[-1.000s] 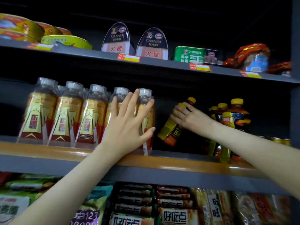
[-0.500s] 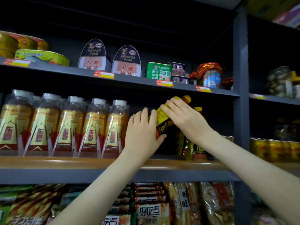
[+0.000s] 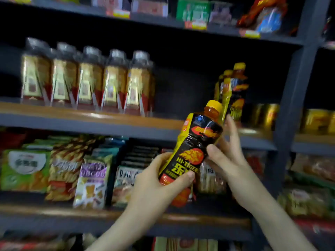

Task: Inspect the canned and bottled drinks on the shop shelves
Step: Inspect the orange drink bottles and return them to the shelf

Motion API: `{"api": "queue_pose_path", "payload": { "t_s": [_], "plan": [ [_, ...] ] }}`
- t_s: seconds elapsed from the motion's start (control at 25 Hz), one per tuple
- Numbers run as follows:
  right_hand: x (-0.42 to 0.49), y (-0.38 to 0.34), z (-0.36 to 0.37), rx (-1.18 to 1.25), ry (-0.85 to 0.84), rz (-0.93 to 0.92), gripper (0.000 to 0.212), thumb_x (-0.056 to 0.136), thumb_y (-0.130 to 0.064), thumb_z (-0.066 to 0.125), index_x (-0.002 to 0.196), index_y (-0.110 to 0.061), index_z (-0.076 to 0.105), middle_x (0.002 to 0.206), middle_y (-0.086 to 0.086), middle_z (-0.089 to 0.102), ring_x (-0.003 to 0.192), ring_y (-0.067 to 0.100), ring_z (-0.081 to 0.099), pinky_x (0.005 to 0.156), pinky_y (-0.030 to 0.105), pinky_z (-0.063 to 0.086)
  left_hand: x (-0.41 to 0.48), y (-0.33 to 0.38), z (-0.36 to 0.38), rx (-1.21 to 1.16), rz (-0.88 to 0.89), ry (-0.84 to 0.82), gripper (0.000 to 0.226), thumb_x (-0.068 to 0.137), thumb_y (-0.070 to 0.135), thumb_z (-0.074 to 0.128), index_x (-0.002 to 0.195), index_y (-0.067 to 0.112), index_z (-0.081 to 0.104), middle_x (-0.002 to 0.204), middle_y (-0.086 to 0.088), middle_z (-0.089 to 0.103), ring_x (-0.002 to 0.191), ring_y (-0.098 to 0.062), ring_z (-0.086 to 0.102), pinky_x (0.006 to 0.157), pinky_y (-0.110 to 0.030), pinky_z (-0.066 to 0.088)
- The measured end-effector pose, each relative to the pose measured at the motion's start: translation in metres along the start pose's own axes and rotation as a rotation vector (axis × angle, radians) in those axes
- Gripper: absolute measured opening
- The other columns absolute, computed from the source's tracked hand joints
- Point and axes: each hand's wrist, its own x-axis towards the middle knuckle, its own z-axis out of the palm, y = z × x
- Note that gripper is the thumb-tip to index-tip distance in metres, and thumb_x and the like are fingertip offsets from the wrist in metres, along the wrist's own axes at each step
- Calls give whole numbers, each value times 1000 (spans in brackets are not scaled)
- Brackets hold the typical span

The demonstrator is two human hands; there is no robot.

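Note:
A black and yellow Hi-Tiger bottle (image 3: 197, 142) with a yellow cap is held tilted in front of the shelves, its label facing me. My left hand (image 3: 159, 180) grips its lower end, thumb across the label. My right hand (image 3: 224, 156) holds the bottle's right side, thumb on the front and fingers behind it. More Hi-Tiger bottles (image 3: 233, 87) stand on the middle shelf (image 3: 90, 116) behind. A row of gold-labelled bottles (image 3: 87, 78) with clear caps stands at the left of that shelf.
Gold cans (image 3: 266, 115) sit at the right end of the middle shelf. Snack bags (image 3: 59, 167) fill the shelf below. Canned goods (image 3: 194, 9) line the top shelf. A dark upright post (image 3: 293, 98) divides this bay from the one to the right.
The Hi-Tiger bottle has come off the middle shelf and down toward me. My left hand left the gold-labelled bottles and took hold of its base. The view dropped lower.

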Motion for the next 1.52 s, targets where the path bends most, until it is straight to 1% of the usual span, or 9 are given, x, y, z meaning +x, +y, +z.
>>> {"api": "queue_pose_path", "payload": {
  "t_s": [0.2, 0.44, 0.6, 0.8, 1.0, 1.12, 1.28, 1.4, 1.52],
  "plan": [
    [-73, 72, 36, 209, 16, 257, 71, 74, -23, 72, 135, -40, 41, 116, -11, 68, 108, 12, 65, 83, 31, 54, -82, -67, 14, -27, -331, -215, 55, 67, 62, 67, 114, 36, 63, 104, 10, 73, 101, -11, 67, 91, -39, 53],
    [-120, 113, 67, 126, -158, 405, 63, 71, -27, 70, 122, -52, 42, 103, -40, 61, 102, -11, 59, 84, 19, 52, -122, -89, 2, 274, -575, -151, 36, 71, 51, 79, 96, 32, 60, 85, 14, 68, 76, 10, 61, 60, -10, 48],
    [-132, 132, 62, 120, -369, 459, 82, 75, -41, 65, 142, -56, 19, 144, -30, 36, 133, -5, 37, 102, 24, 44, -140, -100, -6, -115, -758, -73, 42, 71, 43, 82, 100, 16, 70, 95, 1, 76, 90, -13, 71, 83, -34, 57],
    [-155, 156, 52, -317, -754, 4, 80, 94, -7, 54, 146, -54, 14, 155, -30, 11, 146, 0, 9, 116, 15, 12, -147, -147, -15, -520, -924, 79, 31, 103, 9, 31, 122, -3, 53, 50, 4, 66, 47, -2, 64, 46, -15, 47],
    [-172, 169, 74, -381, -743, -145, 69, 87, -57, 55, 144, -28, 31, 152, -21, 25, 143, -2, 19, 115, 14, 17, -149, -143, -13, -601, -1217, 90, 39, 103, 31, 36, 89, 9, 65, 81, -13, 71, 63, -14, 71, 59, -24, 54],
    [-177, 174, 79, -299, -532, -2, 71, 70, -51, 76, 131, -27, 48, 128, -18, 52, 123, -18, 41, 101, 6, 33, -171, -133, -27, -217, -1145, -159, 51, 101, 50, 32, 114, 14, 66, 94, -7, 74, 86, -15, 71, 82, -33, 56],
    [-170, 168, 77, -127, -313, 447, 42, 55, -44, 76, 94, -39, 60, 82, -30, 67, 85, -17, 60, 74, 3, 43, -187, -147, -44, 457, -636, -239, 58, 86, 65, 53, 124, 21, 60, 120, 2, 67, 110, -12, 61, 96, -35, 49],
    [-163, 166, 80, 53, -254, 573, 32, 57, -37, 76, 86, -28, 66, 83, -21, 72, 82, -4, 66, 75, 16, 47, -187, -157, -32, 242, -615, -426, 79, 83, 41, 72, 149, 26, 30, 141, 10, 50, 127, -2, 48, 103, -27, 43],
    [-155, 164, 78, 183, -281, 580, 41, 68, -29, 79, 106, -26, 64, 98, -15, 73, 96, 2, 67, 83, 23, 49, -178, -159, -12, 64, -657, -268, 72, 76, 29, 81, 138, 22, 46, 115, 6, 69, 103, -5, 66, 89, -32, 55]
  ]
}}
